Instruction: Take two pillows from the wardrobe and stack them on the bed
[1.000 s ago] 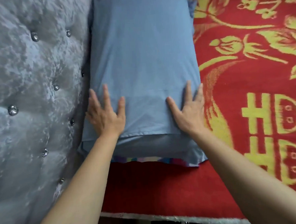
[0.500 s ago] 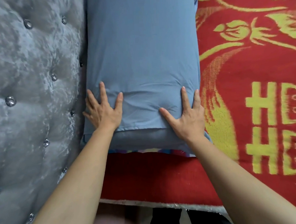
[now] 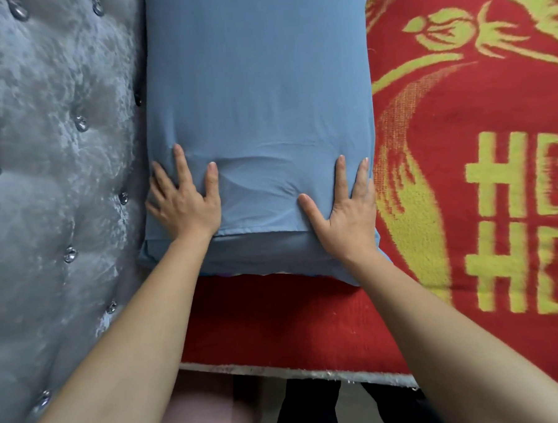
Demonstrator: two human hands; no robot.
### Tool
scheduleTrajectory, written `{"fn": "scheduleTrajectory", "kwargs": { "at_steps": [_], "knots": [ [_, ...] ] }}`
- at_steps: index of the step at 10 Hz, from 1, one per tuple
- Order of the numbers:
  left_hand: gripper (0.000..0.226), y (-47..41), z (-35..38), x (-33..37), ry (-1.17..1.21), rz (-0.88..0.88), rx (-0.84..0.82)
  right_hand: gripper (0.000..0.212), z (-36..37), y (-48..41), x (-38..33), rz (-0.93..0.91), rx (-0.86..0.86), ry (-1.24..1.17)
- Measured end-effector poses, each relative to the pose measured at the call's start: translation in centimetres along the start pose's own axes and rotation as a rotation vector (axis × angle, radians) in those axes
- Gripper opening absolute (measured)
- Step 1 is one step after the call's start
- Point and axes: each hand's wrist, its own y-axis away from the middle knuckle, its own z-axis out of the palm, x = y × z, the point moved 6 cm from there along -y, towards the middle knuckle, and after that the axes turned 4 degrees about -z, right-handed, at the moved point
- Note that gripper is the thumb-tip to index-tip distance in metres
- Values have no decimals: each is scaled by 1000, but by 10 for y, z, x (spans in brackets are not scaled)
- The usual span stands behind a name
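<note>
A blue pillow lies on top of a second blue pillow, whose near end shows just below it. Both rest on the bed's red blanket against the headboard. My left hand lies flat on the top pillow's near left corner, fingers spread. My right hand presses flat on its near right corner, fingers apart. Neither hand grips the fabric. The fabric wrinkles between the two hands.
A grey tufted headboard with shiny buttons fills the left side. The red blanket carries yellow flower and letter patterns on the right. The bed's near edge runs below my arms, with the floor and my legs beyond it.
Both hands have slid a little toward the pillow's near end and pressed down. The colourful strip under the lower pillow is now almost hidden.
</note>
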Motion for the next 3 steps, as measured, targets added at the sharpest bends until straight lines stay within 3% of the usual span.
{"fn": "scheduleTrajectory", "kwargs": {
  "at_steps": [1,2,3],
  "knots": [
    [70,7,-7,-1,-8,55,-21,85,-9,17,5,-54,-37,49],
    [66,20,-23,6,-41,46,-119,81,-31,16,3,-54,-147,104],
    [66,48,-48,21,-58,99,-260,75,-72,19,-13,-176,-225,207]
  ]
}}
